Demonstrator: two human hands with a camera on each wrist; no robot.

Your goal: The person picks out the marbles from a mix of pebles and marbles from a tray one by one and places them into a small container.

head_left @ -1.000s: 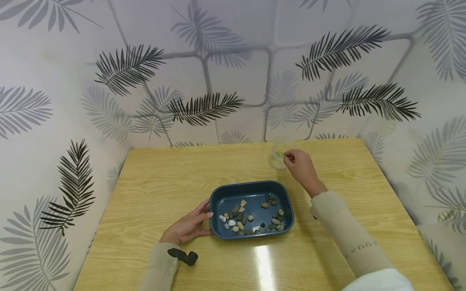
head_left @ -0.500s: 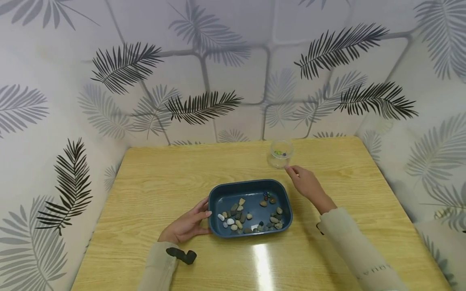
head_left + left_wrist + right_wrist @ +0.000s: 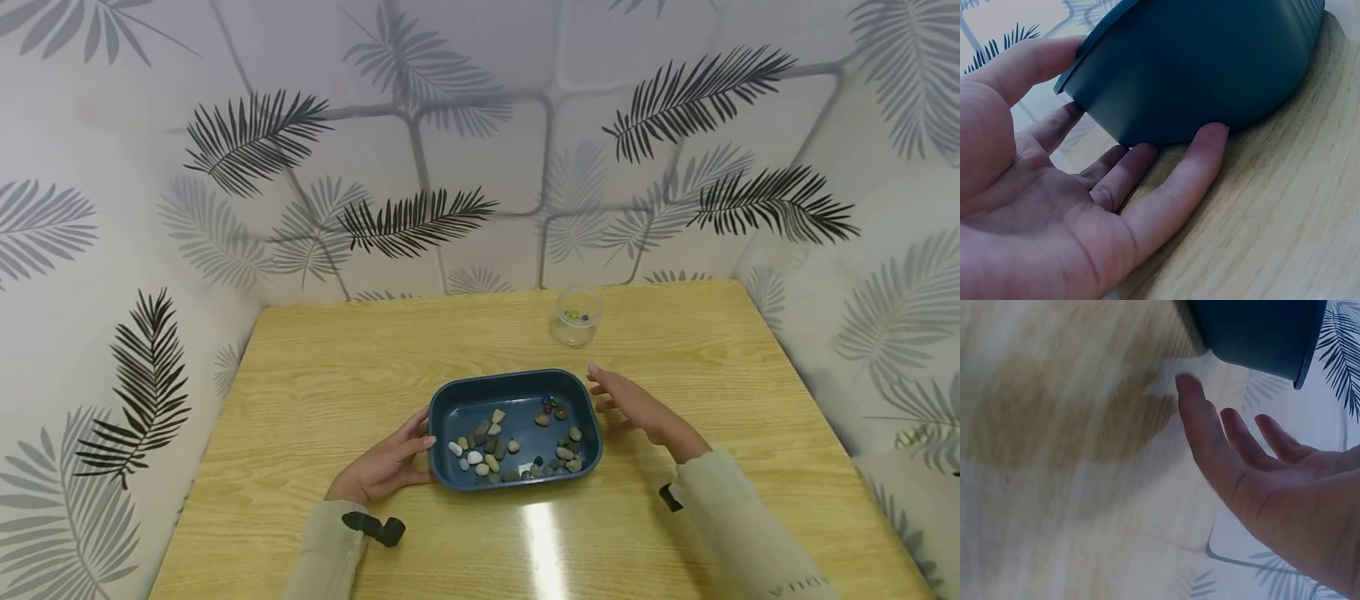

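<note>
A dark blue rectangular tray [image 3: 517, 485] holds pebbles [image 3: 492, 461] at its left, more stones [image 3: 564, 453] at its right, and a few small shiny coloured beads or marbles [image 3: 551, 403] near its back right. My left hand [image 3: 386, 464] touches the tray's left end, thumb at the rim and the other fingers spread against the side and base, as the left wrist view shows. Just off the tray's right end is my right hand [image 3: 637, 410], its fingers loosely extended and holding nothing. In the right wrist view these fingers [image 3: 1200, 428] are apart from the tray wall.
Behind the tray, near the table's back edge, stands a clear round cup [image 3: 577, 332] with small green and dark pieces inside. The wooden table [image 3: 360, 358] meets a leaf-patterned backdrop [image 3: 480, 167] at the back and sides.
My right hand has come away from the clear cup toward me, down to the tray's right end, and its pinched fingers have spread. The left hand stays at the tray.
</note>
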